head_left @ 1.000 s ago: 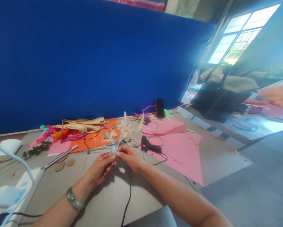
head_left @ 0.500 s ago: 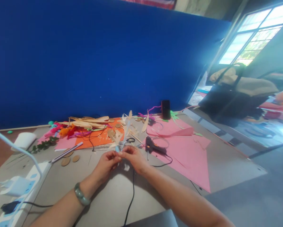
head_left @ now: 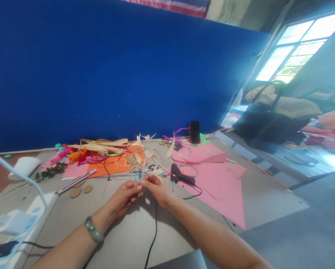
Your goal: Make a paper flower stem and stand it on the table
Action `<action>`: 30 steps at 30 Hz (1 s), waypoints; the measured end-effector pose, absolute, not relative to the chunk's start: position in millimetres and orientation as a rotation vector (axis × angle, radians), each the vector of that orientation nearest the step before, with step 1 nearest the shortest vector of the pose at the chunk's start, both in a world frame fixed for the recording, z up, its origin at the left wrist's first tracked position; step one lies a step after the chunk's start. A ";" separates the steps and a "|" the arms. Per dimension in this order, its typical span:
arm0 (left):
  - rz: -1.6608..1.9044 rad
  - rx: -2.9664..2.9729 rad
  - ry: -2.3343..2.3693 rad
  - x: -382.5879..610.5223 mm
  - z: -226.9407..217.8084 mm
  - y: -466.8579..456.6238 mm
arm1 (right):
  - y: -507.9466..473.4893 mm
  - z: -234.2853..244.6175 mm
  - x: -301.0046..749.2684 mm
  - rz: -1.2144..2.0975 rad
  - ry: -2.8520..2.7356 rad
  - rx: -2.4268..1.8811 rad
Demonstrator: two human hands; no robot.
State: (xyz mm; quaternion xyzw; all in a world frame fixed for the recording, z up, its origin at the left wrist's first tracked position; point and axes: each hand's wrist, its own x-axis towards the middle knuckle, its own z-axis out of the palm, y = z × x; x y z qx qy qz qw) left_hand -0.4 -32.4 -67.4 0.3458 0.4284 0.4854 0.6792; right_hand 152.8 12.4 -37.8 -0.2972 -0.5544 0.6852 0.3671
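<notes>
My left hand [head_left: 127, 194] and my right hand [head_left: 157, 189] meet above the middle of the table, fingertips pinched together. Between them stands a thin pale stem [head_left: 144, 163], nearly upright, with pale husk-like petals [head_left: 147, 137] at its top. A light-blue piece [head_left: 137, 175] shows just above my left fingers; whether it is wrapped on the stem I cannot tell. Scissors with dark handles [head_left: 153, 168] lie right behind my hands. To the right of my right hand rests a black hot glue gun [head_left: 181, 174] on pink paper [head_left: 220, 190].
A white power strip [head_left: 35, 224] with plugs and cables runs along the left. Wooden discs [head_left: 75, 192], a pen [head_left: 77, 182], orange paper [head_left: 111, 168], dried husks [head_left: 102, 145] and colourful pipe-cleaner shapes [head_left: 77, 155] lie about. A black phone [head_left: 194, 132] leans at the blue partition [head_left: 122, 74].
The stem has turned more upright between my fingers, its petals now clearer. My hands stay together, still pinching. The whole view has shifted slightly.
</notes>
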 end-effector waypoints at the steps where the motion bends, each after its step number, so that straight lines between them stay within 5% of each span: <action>1: 1.086 0.770 0.961 -0.4 -67.5 -32.8 | 12.5 -38.4 152.4 1.777 -1.417 -0.739; 30: 1.144 0.688 0.874 -2.1 -57.2 -36.8 | 14.4 -51.8 149.9 1.965 -1.154 -0.609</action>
